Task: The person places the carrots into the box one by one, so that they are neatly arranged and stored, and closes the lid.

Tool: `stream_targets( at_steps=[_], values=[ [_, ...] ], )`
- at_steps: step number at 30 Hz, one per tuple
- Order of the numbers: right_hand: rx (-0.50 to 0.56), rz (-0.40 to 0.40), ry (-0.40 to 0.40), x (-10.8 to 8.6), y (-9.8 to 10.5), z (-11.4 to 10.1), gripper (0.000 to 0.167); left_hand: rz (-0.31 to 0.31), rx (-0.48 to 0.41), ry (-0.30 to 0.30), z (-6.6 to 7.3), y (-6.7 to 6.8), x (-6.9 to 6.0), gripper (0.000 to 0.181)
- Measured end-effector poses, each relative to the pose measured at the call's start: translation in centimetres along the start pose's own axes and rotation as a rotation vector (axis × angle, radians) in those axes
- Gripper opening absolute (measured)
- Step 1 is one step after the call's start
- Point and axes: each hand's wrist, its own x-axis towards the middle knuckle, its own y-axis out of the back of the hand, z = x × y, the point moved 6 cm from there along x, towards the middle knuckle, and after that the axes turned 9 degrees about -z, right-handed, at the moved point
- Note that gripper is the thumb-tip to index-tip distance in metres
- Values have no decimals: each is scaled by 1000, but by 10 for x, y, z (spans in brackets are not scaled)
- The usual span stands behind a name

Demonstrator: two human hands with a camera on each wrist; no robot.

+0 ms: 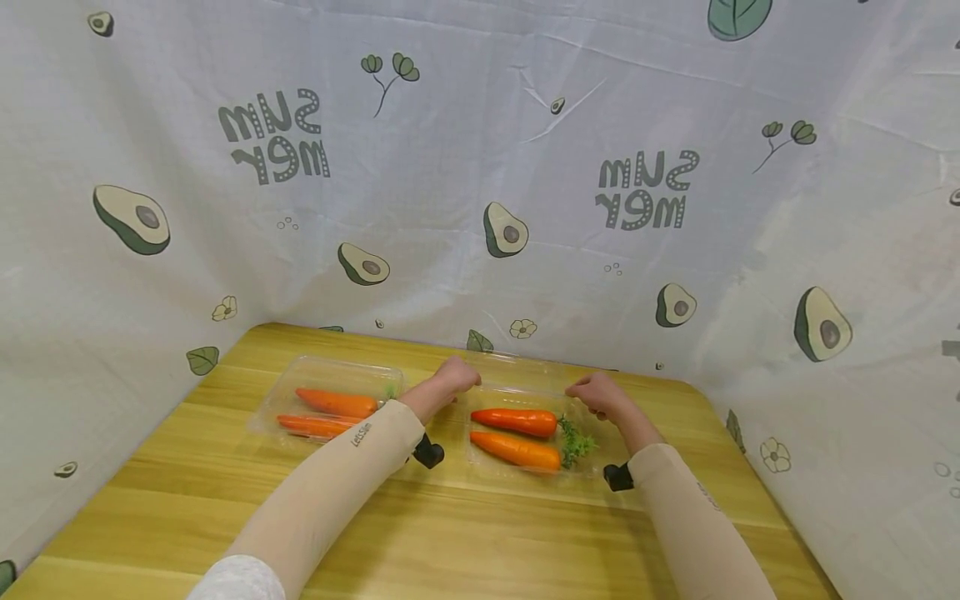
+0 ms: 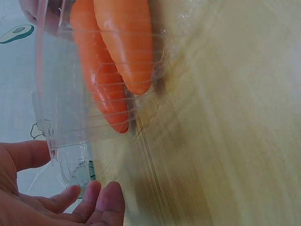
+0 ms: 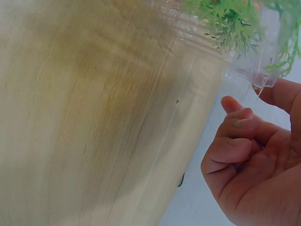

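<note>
Two orange carrots with feathery green tops, an upper carrot and a lower carrot, lie in a clear plastic box. My left hand is at its far left corner. In the left wrist view a straight digit touches that corner, and the other fingers spread loosely apart from the plastic. At the far right corner is my right hand. The right wrist view shows one digit against the corner and the remaining fingers loosely bent beside it. A clear flap extends behind the box.
Left of it stands another clear box with carrots, partly covered by my left forearm. Both rest on a wooden table. A printed curtain hangs just behind the table's far edge and along its sides.
</note>
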Motion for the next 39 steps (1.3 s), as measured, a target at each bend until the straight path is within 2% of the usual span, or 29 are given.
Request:
stream_targets(
  at_steps=[8, 20, 26, 32, 39],
  values=[
    [11, 29, 15, 1, 1, 1, 49, -19, -18, -10, 1, 1, -2, 43],
    [10, 68, 45, 0, 5, 2, 50, -20, 0, -24, 8, 0, -3, 52],
    [12, 91, 39, 0, 7, 6, 50, 6, -8, -79, 13, 2, -7, 62],
    [20, 110, 40, -3, 9, 4, 51, 56, -26, -125, 18, 5, -11, 51],
    [34, 141, 38, -8, 11, 2, 48, 104, -16, -127, 18, 7, -13, 33]
  ],
)
